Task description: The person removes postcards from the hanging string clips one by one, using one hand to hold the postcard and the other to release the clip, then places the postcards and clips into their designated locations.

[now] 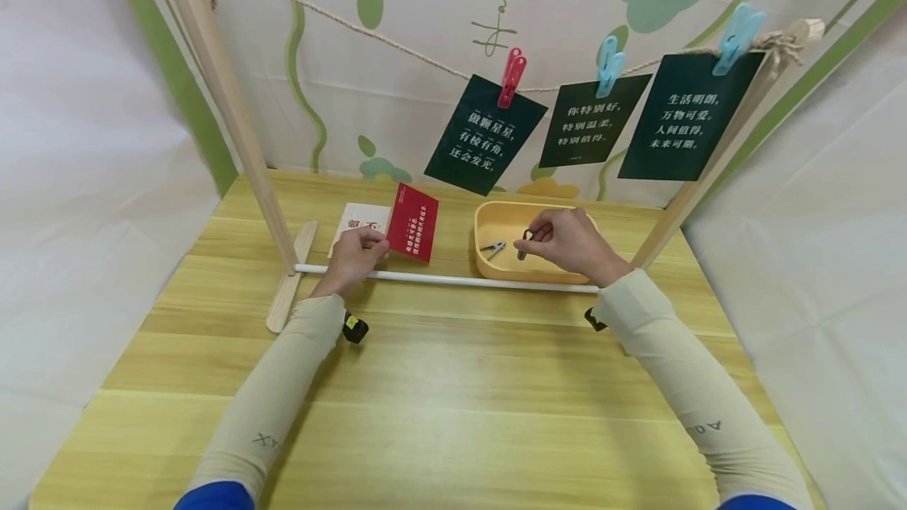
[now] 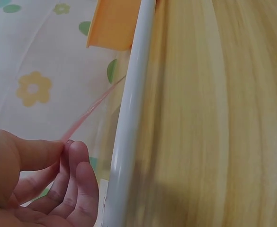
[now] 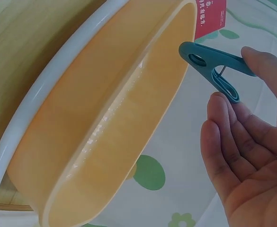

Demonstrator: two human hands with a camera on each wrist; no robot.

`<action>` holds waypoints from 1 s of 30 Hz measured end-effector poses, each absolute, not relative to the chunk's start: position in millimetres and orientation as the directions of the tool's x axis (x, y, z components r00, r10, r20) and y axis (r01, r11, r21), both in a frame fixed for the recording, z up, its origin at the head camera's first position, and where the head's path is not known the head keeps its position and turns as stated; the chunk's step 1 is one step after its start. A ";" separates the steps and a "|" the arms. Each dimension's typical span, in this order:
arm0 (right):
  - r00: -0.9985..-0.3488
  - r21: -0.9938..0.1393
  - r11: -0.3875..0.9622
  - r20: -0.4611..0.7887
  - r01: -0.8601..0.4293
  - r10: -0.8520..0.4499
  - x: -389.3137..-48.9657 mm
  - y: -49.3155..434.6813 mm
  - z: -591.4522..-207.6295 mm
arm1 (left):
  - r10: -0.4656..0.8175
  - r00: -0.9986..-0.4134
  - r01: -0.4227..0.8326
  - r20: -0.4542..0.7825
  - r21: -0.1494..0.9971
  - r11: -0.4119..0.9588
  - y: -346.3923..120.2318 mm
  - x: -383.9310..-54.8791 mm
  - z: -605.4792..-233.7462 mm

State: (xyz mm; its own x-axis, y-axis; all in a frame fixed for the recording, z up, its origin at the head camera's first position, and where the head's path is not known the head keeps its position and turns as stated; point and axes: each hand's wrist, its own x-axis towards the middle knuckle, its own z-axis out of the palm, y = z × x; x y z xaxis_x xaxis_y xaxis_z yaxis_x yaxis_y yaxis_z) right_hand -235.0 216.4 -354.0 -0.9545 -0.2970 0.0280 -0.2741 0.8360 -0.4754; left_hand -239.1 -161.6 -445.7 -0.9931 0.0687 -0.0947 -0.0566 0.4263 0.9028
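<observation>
I think the red card (image 1: 414,223) is light and bends easily, so its edge is the place to pinch. The blue-green clip (image 3: 223,57) looks light, hard and springy, best held by its two handle ends. My left hand (image 1: 352,256) pinches the card's left corner. Off to the right, my right hand (image 1: 572,241) pinches the clip above the yellow box (image 3: 76,101).

A wood-grain tabletop (image 1: 453,415) spreads toward six o'clock; flower-printed cloth (image 1: 425,6) hangs at twelve, white sheeting (image 1: 836,297) at three and nine
</observation>
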 end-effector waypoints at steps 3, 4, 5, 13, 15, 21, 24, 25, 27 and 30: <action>-0.952 -0.462 0.839 0.039 -0.287 -0.304 -236.0 216.9 -356.8 | 0.067 -0.992 -0.068 -0.106 0.903 0.424 -160.3 -239.8 -447.1; -0.951 -0.458 0.840 0.043 -0.292 -0.307 -236.0 216.7 -357.5 | 0.066 -0.992 -0.070 -0.108 0.903 0.423 -160.0 -240.0 -447.4; -0.950 -0.454 0.841 0.045 -0.295 -0.310 -235.9 216.5 -358.0 | 0.067 -0.992 -0.073 -0.111 0.903 0.424 -159.7 -240.2 -447.7; -0.947 -0.428 0.850 0.052 -0.307 -0.316 -237.3 215.5 -360.5 | 0.059 -0.992 -0.079 -0.116 0.897 0.435 -158.2 -243.7 -450.2; -0.946 -0.428 0.849 0.056 -0.310 -0.318 -238.1 215.6 -361.6 | 0.056 -0.991 -0.085 -0.122 0.894 0.440 -157.7 -244.6 -451.1; -0.947 -0.436 0.846 0.050 -0.307 -0.318 -240.2 216.0 -365.9 | 0.062 -0.989 -0.087 -0.131 0.877 0.473 -156.2 -246.8 -452.1; -0.947 -0.429 0.849 0.048 -0.307 -0.319 -241.3 216.3 -368.2 | 0.067 -0.989 -0.084 -0.134 0.868 0.490 -156.4 -248.0 -452.0; -0.947 -0.427 0.851 0.046 -0.306 -0.318 -241.7 216.4 -369.0 | 0.069 -0.988 -0.083 -0.135 0.865 0.495 -156.5 -248.5 -452.2; -0.948 -0.421 0.854 0.046 -0.305 -0.316 -242.5 216.8 -370.5 | 0.074 -0.988 -0.080 -0.135 0.858 0.507 -157.1 -249.5 -452.7; -0.948 -0.416 0.858 0.038 -0.302 -0.315 -243.9 217.3 -372.6 | 0.078 -0.987 -0.075 -0.138 0.842 0.534 -158.1 -250.6 -452.9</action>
State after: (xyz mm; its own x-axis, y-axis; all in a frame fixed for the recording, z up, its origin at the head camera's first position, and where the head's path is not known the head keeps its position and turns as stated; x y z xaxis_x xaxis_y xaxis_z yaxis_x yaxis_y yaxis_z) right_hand -243.9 217.3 -372.6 -0.9484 -0.3148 0.0383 -0.3016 0.8580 -0.4158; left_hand -250.6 -158.1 -452.9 -0.9873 0.0783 -0.1381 -0.0753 0.5344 0.8418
